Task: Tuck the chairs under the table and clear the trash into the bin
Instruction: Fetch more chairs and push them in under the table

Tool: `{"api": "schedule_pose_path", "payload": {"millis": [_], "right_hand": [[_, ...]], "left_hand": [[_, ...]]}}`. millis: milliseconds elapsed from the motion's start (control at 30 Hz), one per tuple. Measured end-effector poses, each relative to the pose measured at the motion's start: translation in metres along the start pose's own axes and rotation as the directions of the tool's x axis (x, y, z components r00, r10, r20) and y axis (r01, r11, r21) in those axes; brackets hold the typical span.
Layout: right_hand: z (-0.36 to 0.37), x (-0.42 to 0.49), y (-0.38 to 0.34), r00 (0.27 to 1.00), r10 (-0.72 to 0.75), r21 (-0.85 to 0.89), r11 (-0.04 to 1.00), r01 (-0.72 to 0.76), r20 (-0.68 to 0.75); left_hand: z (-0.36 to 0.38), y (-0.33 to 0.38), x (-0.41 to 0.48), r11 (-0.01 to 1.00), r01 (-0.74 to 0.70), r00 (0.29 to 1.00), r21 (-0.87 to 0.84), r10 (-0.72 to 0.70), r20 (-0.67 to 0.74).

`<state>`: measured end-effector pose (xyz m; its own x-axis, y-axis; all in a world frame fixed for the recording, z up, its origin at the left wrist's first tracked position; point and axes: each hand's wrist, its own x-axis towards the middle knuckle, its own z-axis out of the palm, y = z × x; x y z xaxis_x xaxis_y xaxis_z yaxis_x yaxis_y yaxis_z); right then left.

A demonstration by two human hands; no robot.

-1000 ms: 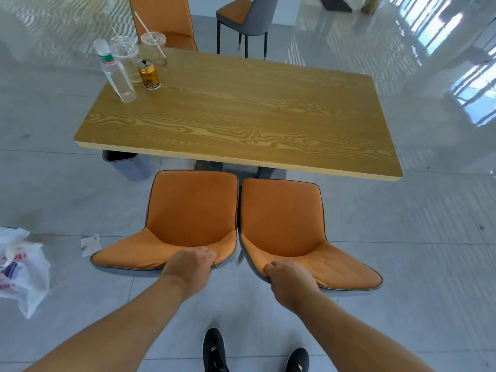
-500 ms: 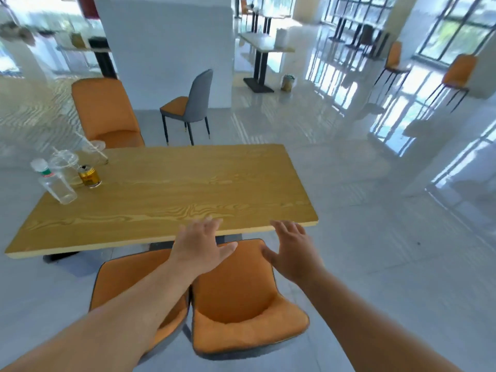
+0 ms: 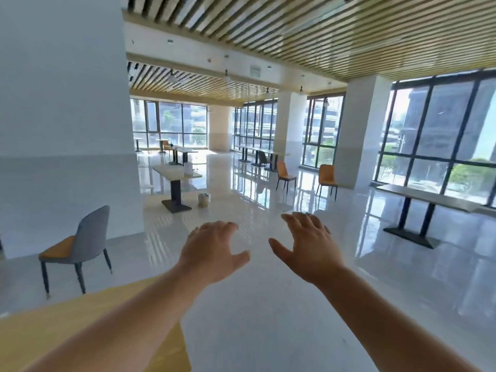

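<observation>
— Since the head is tipped up toward the hall, what can you actually see of the job?

— Very little. Only a corner of the wooden table (image 3: 88,326) shows at lower left, partly under the left forearm. No trash and no bin that I can be sure of; a small pale container (image 3: 204,200) stands on the floor by a far table, but it is too small to call.

— And the hands?

— Left hand (image 3: 212,253) and right hand (image 3: 308,248) are both out in front, palms down, fingers spread, holding nothing and touching nothing. They hang over bare glossy floor (image 3: 268,304), apart from each other.

— Any chair left to tuck?

— A grey-backed chair (image 3: 77,245) with an orange seat stands off to the left, well apart from the table, near the white wall (image 3: 61,103).

— How would it handle?

— I'd judge it light enough for one person: thin metal legs, a stiff shell, soft padding. Take it by the top edge of the backrest with both hands. On that polished floor the legs should slide easily, so push gently or it may knock the table.
</observation>
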<state>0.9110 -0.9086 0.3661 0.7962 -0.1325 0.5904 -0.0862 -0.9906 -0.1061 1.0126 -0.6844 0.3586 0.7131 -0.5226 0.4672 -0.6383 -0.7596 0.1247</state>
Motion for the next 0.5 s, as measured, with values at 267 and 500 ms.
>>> {"api": "schedule_pose_path", "payload": {"millis": [267, 500], "right_hand": [[0.055, 0.038, 0.113, 0.996, 0.086, -0.009, 0.996, -0.086, -0.01], [0.146, 0.148, 0.191, 0.992, 0.093, -0.116, 0.99, -0.084, 0.079]], "left_hand": [[0.096, 0.057, 0.108, 0.997, -0.071, 0.995, -0.032, 0.073, 0.065], [0.197, 0.027, 0.254, 0.991, -0.079, 0.995, -0.104, 0.085, 0.055]]}}
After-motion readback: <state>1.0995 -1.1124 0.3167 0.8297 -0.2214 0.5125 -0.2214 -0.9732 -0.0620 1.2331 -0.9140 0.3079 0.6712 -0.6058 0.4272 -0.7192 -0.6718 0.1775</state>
